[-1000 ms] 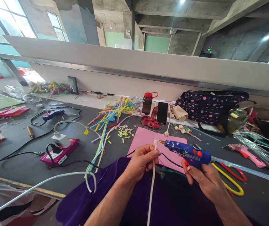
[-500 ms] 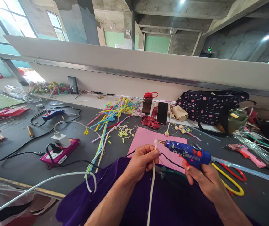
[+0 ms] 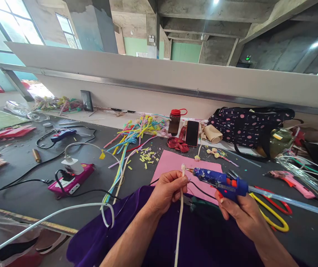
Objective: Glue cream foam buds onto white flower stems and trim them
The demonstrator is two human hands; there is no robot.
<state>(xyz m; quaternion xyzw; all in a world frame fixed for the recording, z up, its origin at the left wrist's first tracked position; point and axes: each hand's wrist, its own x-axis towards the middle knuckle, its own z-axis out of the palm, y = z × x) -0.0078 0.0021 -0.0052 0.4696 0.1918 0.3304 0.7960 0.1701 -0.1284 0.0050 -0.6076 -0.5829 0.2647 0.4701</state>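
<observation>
Left hand (image 3: 166,191) is pinching the white cord (image 3: 179,222) upright over the pink sheet (image 3: 170,163); right hand (image 3: 239,213) is clamping the blue glue gun (image 3: 220,180), nozzle just beside the cord tip. We are likely at the gluing step; a steady squeeze seems needed.

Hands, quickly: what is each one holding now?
Left hand: closed on the white cord.
Right hand: closed on the blue glue gun.

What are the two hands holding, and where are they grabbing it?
The left hand pinches a thin white fuzzy stem just below its top end. The right hand grips a blue plastic glue gun by its handle.
</observation>
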